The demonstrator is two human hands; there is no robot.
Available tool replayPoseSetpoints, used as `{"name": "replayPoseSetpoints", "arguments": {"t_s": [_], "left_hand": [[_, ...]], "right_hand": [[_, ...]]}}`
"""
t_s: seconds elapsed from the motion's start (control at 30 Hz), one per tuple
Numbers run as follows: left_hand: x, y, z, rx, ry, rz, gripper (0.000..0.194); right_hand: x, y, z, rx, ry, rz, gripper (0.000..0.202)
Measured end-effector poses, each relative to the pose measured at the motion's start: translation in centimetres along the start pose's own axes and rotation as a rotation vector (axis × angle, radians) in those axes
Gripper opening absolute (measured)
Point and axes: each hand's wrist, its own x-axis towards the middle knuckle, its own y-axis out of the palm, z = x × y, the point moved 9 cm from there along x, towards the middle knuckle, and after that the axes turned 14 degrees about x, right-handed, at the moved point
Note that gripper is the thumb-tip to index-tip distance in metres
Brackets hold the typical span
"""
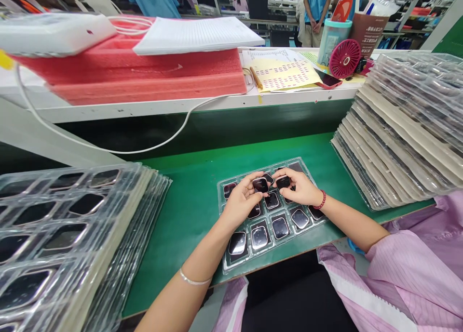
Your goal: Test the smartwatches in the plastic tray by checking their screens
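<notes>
A clear plastic tray [265, 223] with several dark, rounded-square glass pieces lies on the green table mat. Over its back half, my left hand [246, 197] grips a dark glass piece [260, 184] by its edges. Just to the right, my right hand [298, 185] holds a small black piece [283, 181] between thumb and fingers. The two held pieces are close together but apart. Between them another dark piece [268, 178] shows; whether a hand touches it I cannot tell. Fingers hide part of the tray's back rows.
Stacked trays of dark pieces [72, 202] stand at the left, and a tall leaning stack [401, 139] at the right. Behind, a shelf [217, 103] carries pink foam [152, 76], papers, a phone and a pink fan [345, 59]. A white cable hangs below it. People stand far back.
</notes>
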Motion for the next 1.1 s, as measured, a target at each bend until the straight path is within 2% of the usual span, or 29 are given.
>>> {"name": "replayPoseSetpoints", "arguments": {"t_s": [0.07,0.17,0.23,0.3,0.4,0.47,0.53,0.6,0.67,0.73,0.8,0.87,0.97,1.03,1.1], "left_hand": [[0.1,0.3,0.3,-0.134,-0.030,0.048,0.060],[-0.7,1.8,-1.1,-0.395,-0.042,0.246,0.057],[-2.3,3.1,-4.0,-0.549,0.010,0.422,0.051],[-4.7,4.6,-8.1,-0.651,0.095,0.616,0.054],[-8.9,7.5,-13.5,-0.634,0.129,0.918,0.065],[-10.4,8.7,-15.4,-0.563,0.073,0.987,0.063],[-11.2,9.3,-16.3,-0.506,0.065,1.016,0.063],[-11.5,9.2,-16.2,-0.485,0.080,0.988,0.063],[-11.7,8.6,-15.2,-0.461,0.085,0.949,0.062],[-11.8,7.6,-14.0,-0.436,0.090,0.931,0.065],[-10.8,5.7,-13.1,-0.456,0.117,0.864,0.068],[-7.7,3.0,-11.5,-0.458,0.122,0.640,0.066],[-2.2,-1.0,-7.0,-0.261,0.034,0.196,0.060],[0.2,-1.6,-3.6,-0.148,-0.046,0.068,0.049],[1.5,-1.1,-1.3,-0.077,-0.041,0.033,0.040]], "right_hand": [[0.0,-0.1,-0.4,0.012,0.017,-0.004,0.039],[-0.1,-0.2,-1.0,0.056,0.041,-0.018,0.038],[-0.2,-0.2,-1.2,0.098,0.043,-0.029,0.036],[-0.3,-0.2,-1.5,0.122,0.048,-0.037,0.033],[-0.3,-0.5,-1.9,0.166,0.073,-0.044,0.032],[-0.2,-0.8,-2.5,0.198,0.126,-0.040,0.034],[-0.1,-0.9,-2.9,0.282,0.183,-0.034,0.038],[0.0,-0.9,-2.9,0.444,0.235,-0.035,0.044],[0.1,-0.7,-1.8,0.626,0.279,-0.036,0.048],[0.0,0.0,0.8,0.768,0.289,-0.012,0.047],[-0.4,1.3,4.8,0.872,0.252,0.067,0.043],[-1.3,3.0,9.4,0.948,0.185,0.175,0.038],[-3.3,6.1,15.0,1.036,0.126,0.364,0.048],[-4.4,7.4,17.0,1.056,0.127,0.442,0.058],[-5.1,7.8,18.1,1.043,0.148,0.455,0.062]]}}
